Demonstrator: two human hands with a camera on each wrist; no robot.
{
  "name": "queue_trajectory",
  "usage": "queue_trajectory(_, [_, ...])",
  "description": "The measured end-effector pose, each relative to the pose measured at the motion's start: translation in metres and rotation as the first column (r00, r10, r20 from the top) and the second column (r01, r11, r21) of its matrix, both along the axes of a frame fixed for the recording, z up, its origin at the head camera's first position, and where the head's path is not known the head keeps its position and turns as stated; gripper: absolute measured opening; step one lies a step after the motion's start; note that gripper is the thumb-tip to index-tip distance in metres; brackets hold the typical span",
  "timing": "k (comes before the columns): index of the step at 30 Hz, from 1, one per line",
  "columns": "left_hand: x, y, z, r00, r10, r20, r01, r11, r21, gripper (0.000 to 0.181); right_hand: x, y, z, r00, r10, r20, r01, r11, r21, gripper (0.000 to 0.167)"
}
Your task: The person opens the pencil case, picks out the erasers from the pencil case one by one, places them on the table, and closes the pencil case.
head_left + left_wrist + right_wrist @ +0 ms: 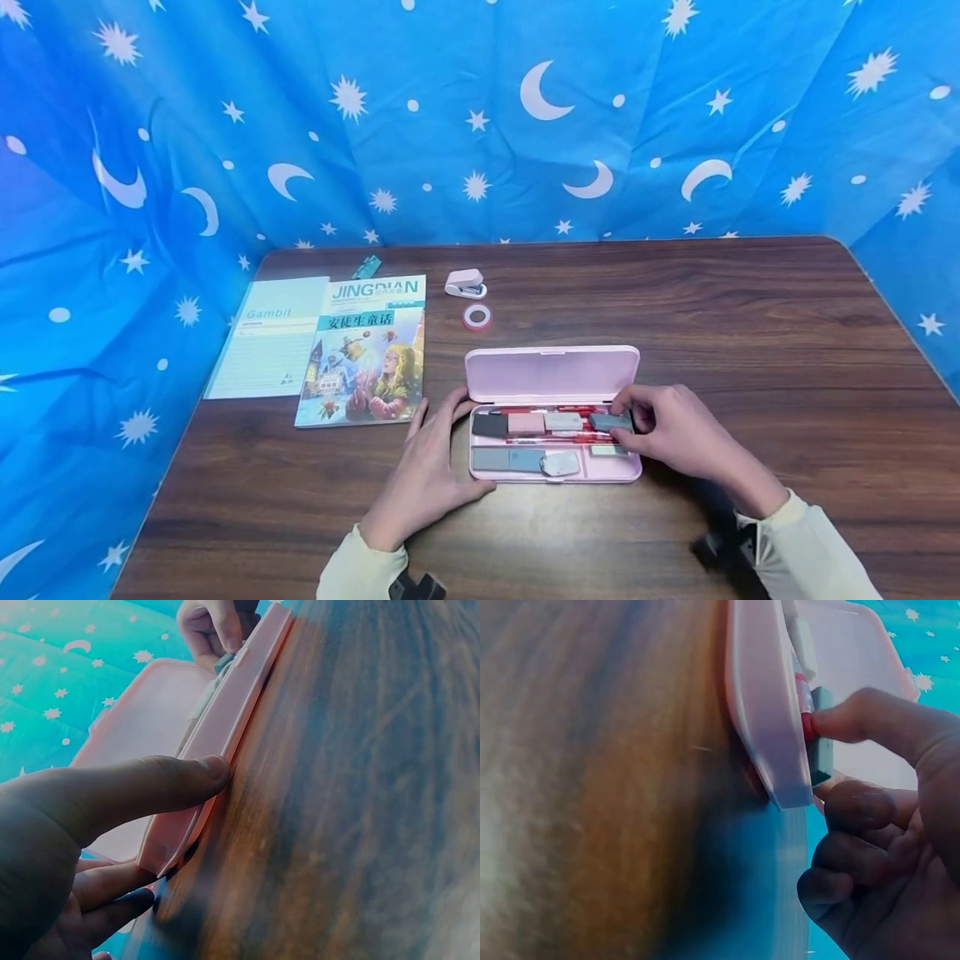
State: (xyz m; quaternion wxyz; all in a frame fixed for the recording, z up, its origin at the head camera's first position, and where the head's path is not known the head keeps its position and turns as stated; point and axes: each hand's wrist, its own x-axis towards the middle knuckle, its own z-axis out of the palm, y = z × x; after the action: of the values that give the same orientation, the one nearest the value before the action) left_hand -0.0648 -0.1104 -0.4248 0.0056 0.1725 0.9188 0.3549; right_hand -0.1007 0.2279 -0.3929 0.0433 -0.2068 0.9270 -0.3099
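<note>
A pink pencil case (552, 377) lies with its lid raised. My left hand (429, 473) grips its left end, thumb (184, 784) on the front wall and fingers round the back corner. At the right end my right hand (675, 427) pinches a dark grey-green eraser-like block (609, 421) between thumb and forefinger. In the same row sit a black block (490, 426), a pink one (526, 423) and a light grey one (562, 422), over red pens (525, 440). The front compartment holds a long blue-grey piece (504, 459) and a whitish piece (561, 463).
Behind the case are a roll of tape (467, 318) and a small pink stapler (466, 281). To the left a storybook (363, 354) overlaps a pale notebook (266, 342), with a teal object (367, 267) at the back. A blue star-patterned cloth (450, 150) surrounds the wooden table (750, 317).
</note>
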Motion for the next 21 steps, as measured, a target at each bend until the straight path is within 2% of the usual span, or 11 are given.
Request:
queue_trajectory(5, [0.002,0.000,0.000,1.000,-0.001,0.000,0.001,1.000,0.002,0.110,0.003,0.002,0.000,0.998,-0.007,0.064,0.011,0.998,-0.055,0.023])
queue_trajectory(8, [0.002,-0.001,0.001,1.000,0.005,-0.010,-0.005,1.000,0.006,0.111,0.006,0.007,0.006,0.997,-0.020,0.079,0.028,0.995,-0.092,0.024])
queue_trajectory(13, [0.001,-0.003,0.000,1.000,0.004,-0.016,-0.003,1.000,0.017,0.112,0.013,0.034,0.014,0.991,-0.101,0.083,0.108,0.991,-0.078,0.022])
queue_trajectory(17, [-0.001,-0.002,0.000,1.000,-0.005,-0.014,0.005,1.000,0.011,0.111,0.016,0.065,0.008,0.982,-0.181,0.059,0.182,0.983,-0.026,0.021])
queue_trajectory(21, [0.002,0.000,0.000,1.000,-0.009,0.012,0.008,1.000,0.018,0.112,0.022,0.086,-0.002,0.973,-0.226,0.055,0.226,0.974,0.000,0.022])
